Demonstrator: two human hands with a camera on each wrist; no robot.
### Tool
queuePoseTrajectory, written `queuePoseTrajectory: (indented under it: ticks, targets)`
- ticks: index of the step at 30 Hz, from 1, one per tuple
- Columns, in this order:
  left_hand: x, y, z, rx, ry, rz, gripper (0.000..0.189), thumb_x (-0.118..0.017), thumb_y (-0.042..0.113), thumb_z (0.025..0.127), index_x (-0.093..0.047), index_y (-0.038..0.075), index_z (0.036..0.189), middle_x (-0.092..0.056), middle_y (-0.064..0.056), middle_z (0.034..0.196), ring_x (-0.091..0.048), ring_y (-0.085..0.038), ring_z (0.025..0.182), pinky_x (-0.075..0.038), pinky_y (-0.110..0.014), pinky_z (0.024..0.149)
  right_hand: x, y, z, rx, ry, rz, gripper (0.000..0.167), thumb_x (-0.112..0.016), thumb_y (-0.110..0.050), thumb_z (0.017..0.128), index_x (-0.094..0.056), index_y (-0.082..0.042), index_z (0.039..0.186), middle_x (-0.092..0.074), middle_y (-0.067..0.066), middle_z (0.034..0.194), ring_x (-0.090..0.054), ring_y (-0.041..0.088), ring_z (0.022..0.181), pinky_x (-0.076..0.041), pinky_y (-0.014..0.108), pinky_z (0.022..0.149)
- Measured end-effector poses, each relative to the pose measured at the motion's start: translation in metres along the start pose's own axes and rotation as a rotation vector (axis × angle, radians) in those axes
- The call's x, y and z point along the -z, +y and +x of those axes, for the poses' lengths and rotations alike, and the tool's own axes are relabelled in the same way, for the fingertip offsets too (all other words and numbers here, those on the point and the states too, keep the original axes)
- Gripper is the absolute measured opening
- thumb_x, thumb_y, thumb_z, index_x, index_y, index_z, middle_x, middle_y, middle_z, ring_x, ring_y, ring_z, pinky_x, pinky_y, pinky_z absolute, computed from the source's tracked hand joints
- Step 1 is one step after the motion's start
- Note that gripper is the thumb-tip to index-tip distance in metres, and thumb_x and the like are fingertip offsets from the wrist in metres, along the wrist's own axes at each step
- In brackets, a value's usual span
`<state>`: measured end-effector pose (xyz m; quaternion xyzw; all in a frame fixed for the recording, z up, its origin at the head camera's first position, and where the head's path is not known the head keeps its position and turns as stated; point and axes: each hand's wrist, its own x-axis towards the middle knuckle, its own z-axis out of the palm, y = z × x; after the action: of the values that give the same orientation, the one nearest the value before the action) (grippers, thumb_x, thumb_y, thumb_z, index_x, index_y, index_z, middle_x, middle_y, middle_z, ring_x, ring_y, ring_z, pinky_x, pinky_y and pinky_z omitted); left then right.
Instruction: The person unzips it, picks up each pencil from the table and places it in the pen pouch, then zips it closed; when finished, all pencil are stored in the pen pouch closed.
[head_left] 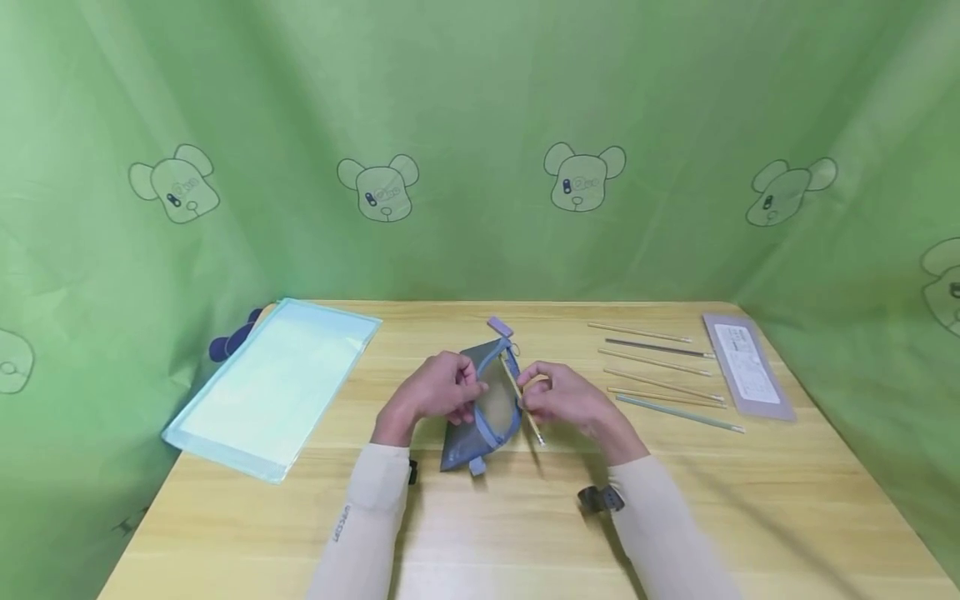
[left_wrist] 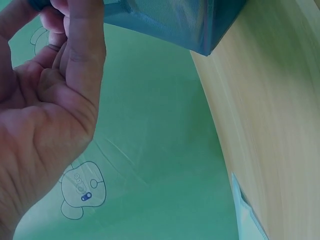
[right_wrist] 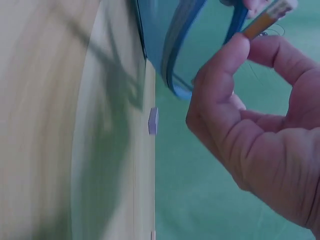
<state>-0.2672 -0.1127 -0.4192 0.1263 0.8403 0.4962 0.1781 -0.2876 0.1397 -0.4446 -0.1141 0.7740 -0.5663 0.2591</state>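
A blue-grey mesh zip pouch [head_left: 461,442] is held up with its zipped mouth gaping toward the right. My left hand [head_left: 442,386] grips the near side of that mouth between thumb and fingers; in the left wrist view the pouch [left_wrist: 160,15] hangs beyond the fingers. Between the thumb and fingers of my right hand [head_left: 562,396] is a yellow pencil [head_left: 534,427], slanting across the opening. Its eraser end points down toward me, and the other end lies at the far corner of the mouth. The right wrist view shows the pencil's white eraser and metal band [right_wrist: 275,12] above the fingertips.
Several pencils [head_left: 656,362] lie in a loose row on the right of the wooden table [head_left: 495,533]. Beside them is a flat purple packet [head_left: 783,407] with a white label. A purple eraser [head_left: 500,327] sits behind the pouch. A light-blue zip folder [head_left: 270,392] covers the left side.
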Motion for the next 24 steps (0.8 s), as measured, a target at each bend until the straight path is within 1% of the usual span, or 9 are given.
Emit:
queuePoseTrajectory:
  ticks: [3,5,9,13,16,20,24]
  targets:
    - [-0.002,0.001,0.002,-0.025,-0.027,0.002,0.02,-0.069,0.012,0.105,-0.06,0.006,0.088,-0.072,-0.012,0.077,-0.074,-0.019,0.064,-0.07,-0.042,0.064,-0.009,-0.002,0.012,-0.007,0.046,0.015,0.04,-0.062,0.005,0.087,-0.053,0.007,0.126,-0.065,0.005,0.084,-0.06,0.012,0.07,-0.059,0.02,0.064]
    - [-0.004,0.001,0.004,-0.036,-0.038,-0.004,0.02,-0.069,0.012,0.105,-0.06,0.005,0.088,-0.073,-0.012,0.077,-0.074,-0.019,0.064,-0.069,-0.04,0.062,-0.015,-0.004,0.018,0.0,0.062,0.017,0.036,-0.061,0.006,0.087,-0.054,0.006,0.123,-0.067,0.007,0.086,-0.062,0.012,0.071,-0.061,0.021,0.065]
    - [-0.006,-0.001,0.007,-0.044,-0.025,-0.025,0.02,-0.069,0.011,0.105,-0.059,0.004,0.089,-0.072,-0.013,0.079,-0.073,-0.019,0.063,-0.069,-0.036,0.061,-0.025,-0.008,0.027,0.0,0.095,0.008,0.026,-0.062,0.006,0.09,-0.058,0.003,0.115,-0.07,0.01,0.089,-0.067,0.015,0.075,-0.064,0.024,0.068]
    - [-0.006,-0.005,0.009,-0.048,-0.011,-0.037,0.02,-0.068,0.009,0.105,-0.059,0.002,0.089,-0.072,-0.013,0.078,-0.072,-0.017,0.062,-0.069,-0.034,0.061,-0.032,-0.012,0.031,-0.005,0.124,-0.003,0.017,-0.063,0.006,0.092,-0.062,0.001,0.108,-0.069,0.008,0.089,-0.067,0.015,0.077,-0.064,0.023,0.07]
    - [-0.006,-0.006,0.011,-0.045,-0.001,-0.074,0.019,-0.067,0.01,0.106,-0.059,0.002,0.09,-0.073,-0.014,0.077,-0.072,-0.016,0.061,-0.07,-0.04,0.064,-0.036,-0.012,0.034,0.01,0.138,-0.007,0.015,-0.063,0.008,0.093,-0.064,0.004,0.107,-0.068,0.008,0.089,-0.067,0.016,0.078,-0.066,0.025,0.073]
    - [-0.006,-0.007,0.011,-0.015,0.046,-0.129,0.02,-0.069,0.014,0.106,-0.06,0.003,0.092,-0.073,-0.014,0.076,-0.073,-0.017,0.061,-0.07,-0.05,0.07,-0.042,-0.011,0.036,0.032,0.175,-0.084,0.012,-0.067,0.007,0.095,-0.068,0.004,0.107,-0.072,0.012,0.094,-0.071,0.017,0.08,-0.068,0.026,0.076]
    - [-0.004,-0.008,0.01,0.009,0.089,-0.133,0.02,-0.07,0.014,0.105,-0.06,0.004,0.091,-0.073,-0.013,0.076,-0.073,-0.019,0.061,-0.07,-0.052,0.072,-0.042,-0.014,0.029,0.038,0.21,-0.14,0.009,-0.07,0.001,0.099,-0.069,0.003,0.108,-0.073,0.014,0.097,-0.073,0.02,0.08,-0.069,0.031,0.077]
